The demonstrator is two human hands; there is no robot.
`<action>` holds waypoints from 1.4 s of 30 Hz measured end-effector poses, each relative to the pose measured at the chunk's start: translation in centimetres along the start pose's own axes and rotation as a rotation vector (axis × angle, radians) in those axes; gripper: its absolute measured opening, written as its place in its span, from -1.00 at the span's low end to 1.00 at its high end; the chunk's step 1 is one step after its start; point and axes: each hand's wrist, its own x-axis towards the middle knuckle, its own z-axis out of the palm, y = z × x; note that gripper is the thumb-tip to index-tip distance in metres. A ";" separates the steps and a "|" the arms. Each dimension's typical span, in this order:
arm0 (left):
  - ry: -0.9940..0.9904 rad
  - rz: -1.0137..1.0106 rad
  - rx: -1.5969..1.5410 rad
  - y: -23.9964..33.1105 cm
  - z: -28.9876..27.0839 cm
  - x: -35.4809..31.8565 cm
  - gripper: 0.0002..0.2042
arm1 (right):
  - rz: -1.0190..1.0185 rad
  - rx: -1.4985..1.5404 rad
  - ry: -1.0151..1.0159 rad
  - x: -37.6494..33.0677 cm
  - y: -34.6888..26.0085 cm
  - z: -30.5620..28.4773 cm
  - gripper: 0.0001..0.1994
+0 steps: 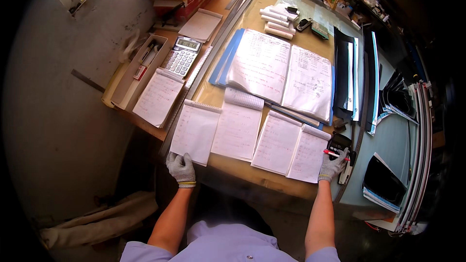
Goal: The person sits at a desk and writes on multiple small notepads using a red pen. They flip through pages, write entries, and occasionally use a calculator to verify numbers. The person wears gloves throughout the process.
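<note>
My left hand (181,169), in a grey knit glove, rests at the lower left corner of a spiral notepad (195,131) with fingertips on its edge. Its fingers look apart, with nothing between them. In my right hand (333,166), also gloved, is a red-and-white pen (335,155). That hand lies beside a small black calculator (339,143) and the right edge of a handwritten notepad (309,154). Two more written pads, one white (276,142) and one with its top sheet folded back (237,128), lie between my hands. Behind them a large ledger (259,63) lies spread on blue folders.
On the left stand a silver calculator (181,57), another notepad (159,97) and a long box of pens (143,70). Rolled papers (277,22) and a stapler (304,24) sit at the back. Black curved pieces (385,179) lie at right, before metal rails (421,150).
</note>
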 end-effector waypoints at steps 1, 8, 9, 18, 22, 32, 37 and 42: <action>0.012 0.009 0.000 0.1 0.1 0.0 -0.83 | -0.035 -0.025 0.046 0.0 -0.3 -0.1 -0.01; -0.015 0.018 0.000 -0.5 0.0 -0.3 -0.79 | 0.052 0.056 -0.035 -0.1 -0.4 -0.4 -0.04; -0.009 0.020 -0.004 -0.5 0.1 -0.3 -0.80 | 0.052 0.062 -0.040 0.0 -0.2 -0.2 -0.02; -0.004 0.035 0.021 -0.8 0.2 -0.4 -0.83 | 0.037 0.093 -0.031 -0.1 0.0 -0.1 -0.04; -0.022 0.014 -0.007 -0.6 0.0 -0.3 -0.80 | 0.102 0.142 -0.069 0.0 -0.8 -0.5 -0.02; -0.047 0.010 -0.010 -0.7 -0.1 -0.4 -0.81 | 0.051 0.058 -0.046 -0.2 -0.7 -0.6 -0.05; -0.044 0.006 -0.005 -0.5 0.0 -0.4 -0.82 | 0.038 0.057 -0.036 -0.1 -0.7 -0.6 -0.05; -0.069 -0.023 -0.015 -0.4 -0.2 -0.4 -0.83 | 0.032 0.059 -0.037 -0.1 -0.7 -0.6 -0.07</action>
